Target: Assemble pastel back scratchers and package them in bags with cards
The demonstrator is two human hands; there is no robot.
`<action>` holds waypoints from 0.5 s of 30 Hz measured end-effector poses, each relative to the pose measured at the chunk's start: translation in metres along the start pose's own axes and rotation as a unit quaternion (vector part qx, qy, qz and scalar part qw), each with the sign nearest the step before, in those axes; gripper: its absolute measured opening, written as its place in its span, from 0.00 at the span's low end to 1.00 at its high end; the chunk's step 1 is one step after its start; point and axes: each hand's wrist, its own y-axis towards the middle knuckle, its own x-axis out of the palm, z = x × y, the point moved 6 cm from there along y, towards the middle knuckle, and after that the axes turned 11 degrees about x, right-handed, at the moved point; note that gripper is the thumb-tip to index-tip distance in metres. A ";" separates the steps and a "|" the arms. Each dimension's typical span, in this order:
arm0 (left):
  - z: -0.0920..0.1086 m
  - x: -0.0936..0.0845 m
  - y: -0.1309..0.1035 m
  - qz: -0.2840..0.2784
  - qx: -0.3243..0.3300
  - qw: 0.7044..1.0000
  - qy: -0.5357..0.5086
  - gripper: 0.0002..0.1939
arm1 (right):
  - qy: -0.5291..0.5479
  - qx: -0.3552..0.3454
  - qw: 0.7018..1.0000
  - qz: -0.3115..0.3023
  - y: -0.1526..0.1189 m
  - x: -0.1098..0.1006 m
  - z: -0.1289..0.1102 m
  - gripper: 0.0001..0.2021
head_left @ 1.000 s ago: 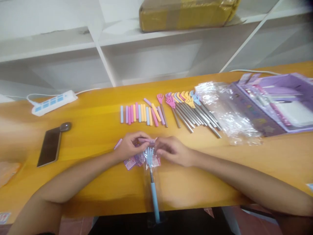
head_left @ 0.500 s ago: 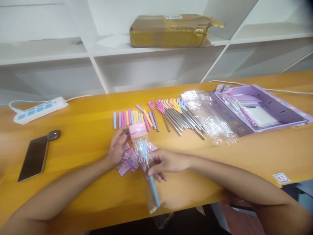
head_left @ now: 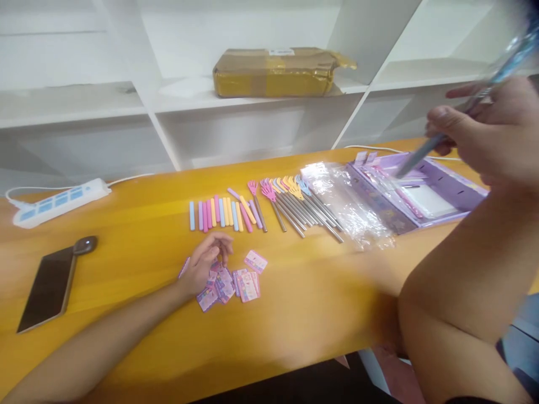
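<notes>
Slim blue-handled rod in clear plastic film (head_left: pixel 424 151) is gripped by the right hand (head_left: pixel 490 126), raised near the purple cardboard box (head_left: pixel 452 182) along the back edge of the tabletop (head_left: pixel 311 314). Carrying seems underway; release would call for loosening. Left hand (head_left: pixel 205 265) curls loosely, over purple printed cards (head_left: pixel 248 285).

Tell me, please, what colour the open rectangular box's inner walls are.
The open rectangular box has purple inner walls, seen best in the head view.

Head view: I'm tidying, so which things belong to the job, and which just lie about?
Likely job:
bagged blue rod, right hand
claw-headed metal rods
slim pastel sticks
purple printed cards
clear plastic bags

Probably lying about:
white power strip
black rectangular device
brown taped carton
</notes>
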 end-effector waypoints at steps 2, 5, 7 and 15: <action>0.000 0.000 0.000 -0.003 -0.005 1.000 0.003 0.16 | -0.111 0.096 0.988 0.046 0.020 -0.013 0.036 0.33; 0.002 0.002 0.000 -0.010 -0.011 1.000 0.012 0.16 | -0.279 0.231 0.932 -0.021 0.046 -0.015 0.086 0.23; 0.004 0.005 0.002 -0.022 -0.013 1.000 0.017 0.16 | -0.340 0.272 0.898 -0.063 0.058 -0.012 0.112 0.22; 0.013 0.013 0.004 -0.050 -0.026 0.998 0.032 0.18 | -0.350 0.227 0.890 -0.183 0.073 0.044 0.174 0.24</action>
